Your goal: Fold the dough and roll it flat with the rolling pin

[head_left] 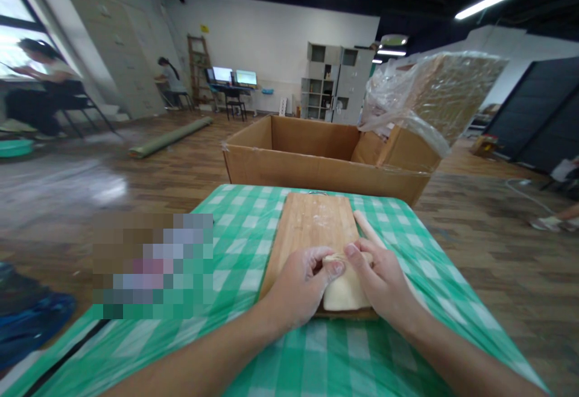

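Note:
A pale sheet of dough (344,293) lies at the near end of a wooden cutting board (312,223). Its far edge is folded or rolled over and held between my two hands. My left hand (307,276), dusted with flour, pinches the left part of that edge between thumb and fingers. On the right part, my right hand (377,273) grips the dough, thumb on top. A light rolling pin (367,228) rests along the board's right side, partly hidden behind my right hand. White flour marks show on the far half of the board.
A green-and-white checked cloth (235,228) covers the table. Beyond it stands a large open cardboard box (289,165), with plastic wrap (407,95) on its right. A blurred, pixelated patch covers the table's left edge. Other people sit farther off.

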Demonstrator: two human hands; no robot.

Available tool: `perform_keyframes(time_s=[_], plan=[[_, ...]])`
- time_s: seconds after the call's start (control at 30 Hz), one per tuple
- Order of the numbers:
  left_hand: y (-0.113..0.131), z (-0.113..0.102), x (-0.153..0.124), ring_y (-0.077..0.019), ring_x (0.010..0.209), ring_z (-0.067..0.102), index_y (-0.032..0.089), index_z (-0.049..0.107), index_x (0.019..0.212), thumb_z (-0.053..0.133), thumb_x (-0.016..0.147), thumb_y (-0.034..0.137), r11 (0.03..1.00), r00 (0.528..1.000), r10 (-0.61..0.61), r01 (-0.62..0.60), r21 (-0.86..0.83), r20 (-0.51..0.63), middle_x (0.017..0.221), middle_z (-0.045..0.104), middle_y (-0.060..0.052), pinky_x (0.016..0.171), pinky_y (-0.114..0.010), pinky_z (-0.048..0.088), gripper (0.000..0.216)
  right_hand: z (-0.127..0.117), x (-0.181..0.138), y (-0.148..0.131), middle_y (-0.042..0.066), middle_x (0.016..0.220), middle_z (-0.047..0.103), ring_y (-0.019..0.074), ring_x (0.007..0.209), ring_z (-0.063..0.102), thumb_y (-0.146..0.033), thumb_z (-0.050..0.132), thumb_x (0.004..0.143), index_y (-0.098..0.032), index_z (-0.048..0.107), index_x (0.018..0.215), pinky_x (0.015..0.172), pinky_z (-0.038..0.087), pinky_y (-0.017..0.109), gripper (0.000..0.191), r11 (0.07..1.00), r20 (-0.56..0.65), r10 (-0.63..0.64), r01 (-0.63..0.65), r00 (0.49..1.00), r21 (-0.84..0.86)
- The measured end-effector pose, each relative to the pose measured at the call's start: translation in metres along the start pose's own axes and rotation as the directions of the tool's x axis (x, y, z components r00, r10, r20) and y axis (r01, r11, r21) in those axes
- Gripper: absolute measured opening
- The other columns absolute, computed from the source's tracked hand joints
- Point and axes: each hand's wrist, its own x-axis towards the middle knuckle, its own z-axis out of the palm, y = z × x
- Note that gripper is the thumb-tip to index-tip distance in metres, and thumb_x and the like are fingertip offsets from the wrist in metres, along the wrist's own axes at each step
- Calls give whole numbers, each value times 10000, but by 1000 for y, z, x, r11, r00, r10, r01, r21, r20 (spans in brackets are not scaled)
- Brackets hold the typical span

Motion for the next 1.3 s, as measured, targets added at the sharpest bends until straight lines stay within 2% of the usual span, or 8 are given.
perform_keyframes(time_s=[0.13,0.3,0.47,0.77,0.9,1.03,1.17,1.3], plan=[[1,3,0,-154,724,558,135,671,860,682,882,528,991,998,-49,54,-122,49,796,646,-31,644,-256,412,394,3,-1,2,87,757,713,253,731,665,-567,417,1036,-214,624,757,679,480,345,496,999,1,43,-43,999,-6],[0,4,0,-149,725,543,134,657,852,665,896,536,995,999,-30,32,-91,23,778,623,-21,636,-252,403,404,3,0,4,87,740,697,301,909,692,-578,421,1030,-221,614,720,687,472,325,510,1000,-29,18,-18,999,9],[-4,0,-1,-151,716,543,138,651,818,622,928,547,1000,1000,-6,6,17,-18,754,605,-16,605,-255,364,425,1,0,2,56,757,715,245,708,674,-547,495,1008,-222,648,801,584,462,302,414,998,83,18,-22,996,51],[-5,-7,0,-167,777,566,169,650,861,504,1001,525,985,997,49,-39,169,-57,821,646,-10,675,-277,390,410,-4,2,-1,36,762,707,264,765,690,-448,501,1014,-246,666,900,785,545,384,285,995,141,-93,97,986,-15],[-1,-5,-2,-178,766,577,186,610,837,418,1040,498,939,990,102,-64,339,-97,816,650,-14,679,-300,376,418,-5,1,-3,26,756,704,243,705,674,-460,501,1014,-249,654,888,780,550,385,290,996,111,-82,85,990,-19],[1,-5,-5,-166,720,565,196,592,802,417,1051,432,888,988,146,-108,447,-53,762,633,0,650,-298,345,386,-7,1,-6,35,759,695,253,731,682,-479,504,1013,-244,654,857,769,548,388,320,995,173,-91,97,981,-29],[0,-6,-5,-161,731,562,192,593,796,418,1051,415,898,990,136,-111,425,-29,764,631,4,660,-290,353,381,-8,2,-9,24,706,630,260,791,687,-452,439,1044,-250,644,817,799,554,404,367,982,285,-158,181,945,-56],[-3,-8,-2,-159,739,541,181,572,775,422,1036,498,963,996,84,-72,258,-35,774,613,-3,659,-277,383,437,-7,1,-12,9,677,587,245,768,676,-454,395,1060,-259,601,755,814,563,420,417,979,283,-177,198,943,-45]])
